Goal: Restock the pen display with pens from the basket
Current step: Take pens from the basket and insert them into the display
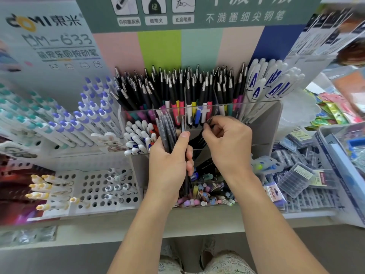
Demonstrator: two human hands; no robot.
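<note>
So from the head cam, the left hand (pixel 167 161) gripped a bundle of grey pens (pixel 166 131), fingers wrapped round the barrels, right in front of the clear display (pixel 256 123). The right hand (pixel 227 141) pinched one dark pen (pixel 209 121) near its tip. Light, stiff, probably slick, so I'd hold mid-barrel. Room looked tight: acrylic dividers and packed black pens (pixel 177 86) just behind.

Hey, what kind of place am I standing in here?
Most likely a stationery shop: branded display boards, racks packed with pens, and boxed refills on the shelf.
</note>
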